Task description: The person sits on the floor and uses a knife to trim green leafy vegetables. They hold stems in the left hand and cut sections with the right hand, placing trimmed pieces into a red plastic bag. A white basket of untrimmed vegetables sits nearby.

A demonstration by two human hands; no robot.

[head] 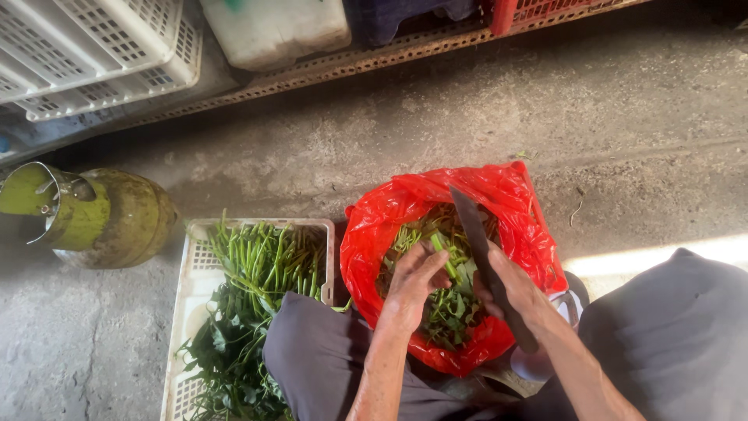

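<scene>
Rough grey concrete floor (436,117) fills the frame, with white crates (93,54) at the upper left and a green gas cylinder (101,218) at left. At lower centre, the left hand (413,284) pinches green stems (444,261) over a red plastic bag (374,226) of greens. Just right of it, the right hand (510,288) is closed around a dark knife (479,242). A white tray (195,288) of leafy stalks (257,265) lies to the left.

Dark knife (483,257) over leafy green stems (448,300)
</scene>
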